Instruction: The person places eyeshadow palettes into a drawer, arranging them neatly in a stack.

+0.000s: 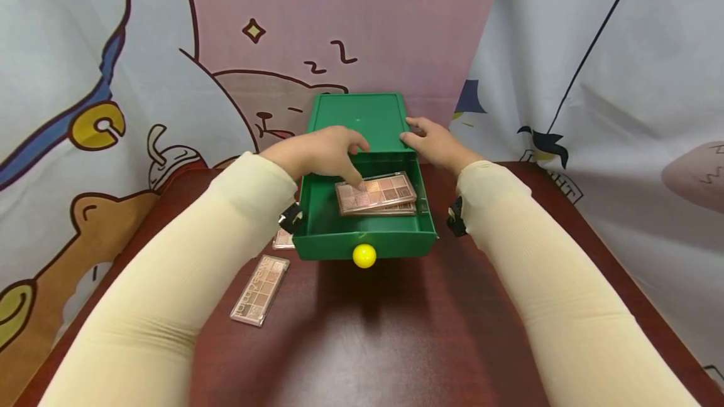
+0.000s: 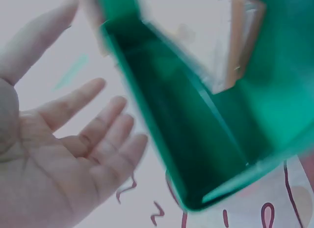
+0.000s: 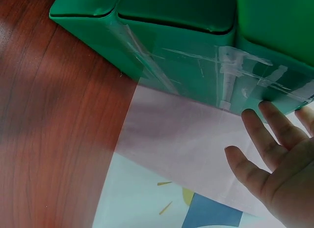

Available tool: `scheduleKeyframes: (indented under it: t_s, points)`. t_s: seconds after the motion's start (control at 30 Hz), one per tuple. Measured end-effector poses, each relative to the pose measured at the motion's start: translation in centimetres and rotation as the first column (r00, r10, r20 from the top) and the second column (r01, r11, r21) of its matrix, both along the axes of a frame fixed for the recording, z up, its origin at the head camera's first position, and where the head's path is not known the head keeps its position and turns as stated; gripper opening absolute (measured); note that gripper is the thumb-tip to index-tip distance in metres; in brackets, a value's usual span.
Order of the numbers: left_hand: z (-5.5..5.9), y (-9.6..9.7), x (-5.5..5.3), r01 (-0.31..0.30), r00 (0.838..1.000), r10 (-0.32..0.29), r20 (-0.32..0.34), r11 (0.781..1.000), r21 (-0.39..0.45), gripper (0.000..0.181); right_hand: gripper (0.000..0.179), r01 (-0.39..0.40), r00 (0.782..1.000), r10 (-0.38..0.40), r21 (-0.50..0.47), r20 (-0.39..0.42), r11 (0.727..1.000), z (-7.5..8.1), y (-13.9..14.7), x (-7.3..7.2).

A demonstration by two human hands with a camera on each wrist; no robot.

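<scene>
Four eyeshadow palettes, all told. Two lie stacked in the green drawer [image 1: 328, 247], toward its right side: upper palette [image 1: 387, 189], slightly askew, over lower palette [image 1: 403, 209]. Two are on the desk [image 1: 367, 357] to the left: near palette [image 1: 260, 291], in full view; far palette [image 1: 284, 240], partly hidden by drawer and sleeve.

Item: my left hand [image 1: 325, 152], above the drawer's left side. Fingers parted, grasping nothing; thumb tip over the upper palette's left end, contact not certain.

Item: my right hand [image 1: 438, 143], at the right side of the green cabinet [image 1: 357, 121]. Fingers spread, nothing held; whether they touch the taped wall I cannot tell.

Relation of note: the upper palette lies below and to the right of my left fingers, long axis crosswise to the drawer, right end angled slightly away from me. My left hand is the nearer.

Fitting: one yellow knob [image 1: 364, 256], drawer front.
</scene>
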State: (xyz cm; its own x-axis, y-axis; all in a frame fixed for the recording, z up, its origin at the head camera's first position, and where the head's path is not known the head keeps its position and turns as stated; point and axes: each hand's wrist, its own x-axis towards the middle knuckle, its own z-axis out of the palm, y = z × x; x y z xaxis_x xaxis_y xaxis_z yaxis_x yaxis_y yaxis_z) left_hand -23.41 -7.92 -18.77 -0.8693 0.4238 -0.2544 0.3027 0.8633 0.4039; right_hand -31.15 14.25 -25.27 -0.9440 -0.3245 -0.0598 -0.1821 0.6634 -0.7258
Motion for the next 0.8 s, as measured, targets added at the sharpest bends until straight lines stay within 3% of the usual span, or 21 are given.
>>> scheduleKeyframes:
  t_s: [0.1, 0.17, 0.23, 0.3, 0.37, 0.4, 0.47, 0.5, 0.57, 0.67, 0.73, 0.8]
  points:
    - [0.6, -2.1, 0.4, -0.023, 0.998, 0.035, -0.053, 0.975, 0.219, 0.070, 0.064, -0.003, 1.000, 0.003, 0.000, -0.005, 1.000, 0.0, 0.1, 0.1]
    - [0.5, -3.6, 0.7, -0.057, 0.992, 0.097, -0.086, 0.924, 0.378, 0.069, 0.064, -0.005, 1.000, 0.005, 0.003, -0.009, 1.000, 0.0, 0.2, 0.2]
    - [0.0, -4.9, 1.0, -0.097, 0.975, 0.188, -0.118, 0.840, 0.533, 0.066, 0.064, -0.006, 1.000, 0.006, 0.004, -0.011, 1.000, 0.1, 0.3, 0.3]
    - [-0.9, -6.0, 1.4, -0.138, 0.948, 0.295, -0.122, 0.723, 0.677, 0.062, 0.064, -0.005, 1.000, 0.005, 0.003, -0.007, 1.000, 0.1, 0.4, 0.3]
    - [-2.2, -7.1, 1.9, -0.153, 0.911, 0.392, -0.125, 0.604, 0.782, 0.058, 0.065, -0.008, 1.000, 0.008, 0.007, -0.002, 1.000, 0.2, 0.5, 0.3]
    - [-2.8, -7.6, 2.1, -0.158, 0.891, 0.437, -0.125, 0.555, 0.817, 0.057, 0.065, -0.008, 1.000, 0.008, 0.008, 0.000, 1.000, 0.2, 0.5, 0.3]
    - [-4.1, -8.5, 2.4, -0.164, 0.853, 0.510, -0.116, 0.472, 0.866, 0.054, 0.065, -0.012, 1.000, 0.012, 0.011, 0.004, 1.000, 0.2, 0.5, 0.3]
    - [-4.8, -8.9, 2.6, -0.167, 0.838, 0.535, -0.109, 0.442, 0.881, 0.054, 0.065, -0.013, 1.000, 0.013, 0.013, 0.005, 1.000, 0.2, 0.4, 0.3]
    - [-6.2, -9.7, 2.8, -0.188, 0.810, 0.580, -0.084, 0.394, 0.900, 0.054, 0.065, -0.014, 1.000, 0.014, 0.016, 0.007, 1.000, 0.1, 0.4, 0.2]
    - [-8.2, -10.8, 3.3, -0.239, 0.780, 0.624, -0.036, 0.352, 0.905, 0.055, 0.065, -0.015, 1.000, 0.015, 0.015, 0.008, 1.000, 0.1, 0.3, 0.1]
    - [-9.4, -11.3, 3.7, -0.285, 0.762, 0.647, -0.007, 0.346, 0.894, 0.058, 0.065, -0.016, 1.000, 0.016, 0.012, 0.010, 1.000, 0.1, 0.3, 0.1]
    - [-10.6, -11.8, 4.1, -0.324, 0.750, 0.662, 0.008, 0.356, 0.876, 0.059, 0.065, -0.016, 1.000, 0.016, 0.008, 0.012, 1.000, 0.0, 0.3, 0.0]
